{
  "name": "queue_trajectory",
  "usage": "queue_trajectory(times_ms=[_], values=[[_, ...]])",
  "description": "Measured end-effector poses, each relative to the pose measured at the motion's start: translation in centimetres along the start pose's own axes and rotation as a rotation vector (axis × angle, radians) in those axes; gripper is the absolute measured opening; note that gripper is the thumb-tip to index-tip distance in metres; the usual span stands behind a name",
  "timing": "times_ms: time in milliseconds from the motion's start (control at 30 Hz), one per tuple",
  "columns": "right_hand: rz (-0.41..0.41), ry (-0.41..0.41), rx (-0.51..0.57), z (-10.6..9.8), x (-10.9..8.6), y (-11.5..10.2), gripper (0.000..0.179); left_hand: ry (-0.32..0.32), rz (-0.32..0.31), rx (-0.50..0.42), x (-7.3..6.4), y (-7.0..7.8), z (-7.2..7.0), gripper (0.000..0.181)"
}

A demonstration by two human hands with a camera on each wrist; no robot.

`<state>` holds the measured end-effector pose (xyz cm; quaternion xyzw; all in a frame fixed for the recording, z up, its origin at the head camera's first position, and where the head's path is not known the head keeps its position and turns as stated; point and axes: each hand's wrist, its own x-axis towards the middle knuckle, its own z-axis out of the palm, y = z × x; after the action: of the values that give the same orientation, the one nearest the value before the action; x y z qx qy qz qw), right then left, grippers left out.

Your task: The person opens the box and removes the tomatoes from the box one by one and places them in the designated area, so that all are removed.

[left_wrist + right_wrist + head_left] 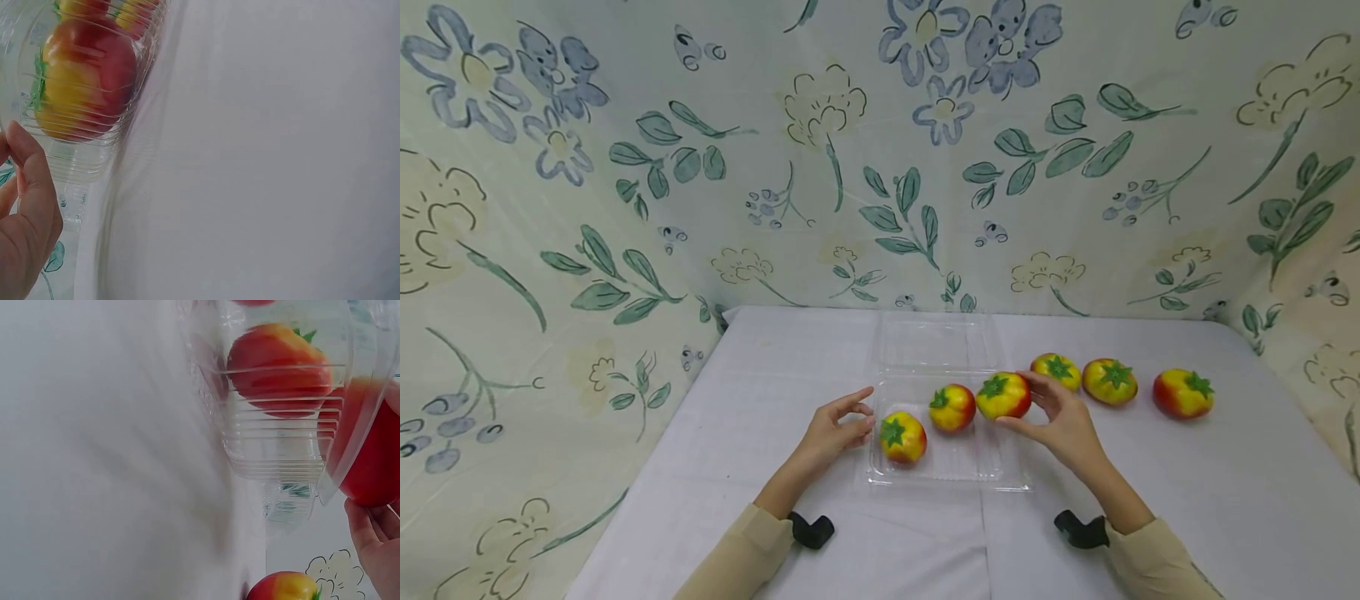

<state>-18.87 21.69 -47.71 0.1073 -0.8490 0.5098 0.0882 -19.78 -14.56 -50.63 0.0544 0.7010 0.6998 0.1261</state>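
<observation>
My right hand (1067, 425) grips a red-and-yellow tomato-like fruit (1003, 395) with a green leafy top, thumb and fingers on its sides. It is at the right rim of a clear plastic container (951, 482); the right wrist view shows this fruit (372, 462) partly behind the rim. Inside the container sit two similar fruits, one at the front left (903, 438) and one near the middle (952, 408). Beside the left rim is my left hand (831, 429), its fingers loosely bent and thumb apart, tips at the edge. It holds no fruit.
To the right lie three more such fruits: one behind my right hand (1056, 371), one beside it (1110, 382) and one farther right (1183, 394). The container's clear lid (936, 343) lies opened back toward the floral curtain (850, 167). A white cloth (775, 358) covers the table.
</observation>
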Motion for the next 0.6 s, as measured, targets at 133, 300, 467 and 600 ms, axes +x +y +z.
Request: queue_trajectory(times_ms=[133,300,467,600], values=[[0.022,0.007,0.017,-0.3,-0.1,-0.2,0.074,0.003,-0.007,0.015,0.0,0.1,0.0,0.057],[0.054,0.018,0.012,-0.7,-0.2,-0.4,0.075,0.002,-0.004,0.012,0.0,0.1,0.0,0.057],[0.064,0.038,0.024,-1.1,-0.4,-0.5,0.074,0.006,-0.004,0.002,0.0,0.1,0.0,0.057],[0.067,0.055,0.041,-1.4,-0.4,-0.5,0.072,0.007,-0.003,0.002,0.1,0.0,0.0,0.057]])
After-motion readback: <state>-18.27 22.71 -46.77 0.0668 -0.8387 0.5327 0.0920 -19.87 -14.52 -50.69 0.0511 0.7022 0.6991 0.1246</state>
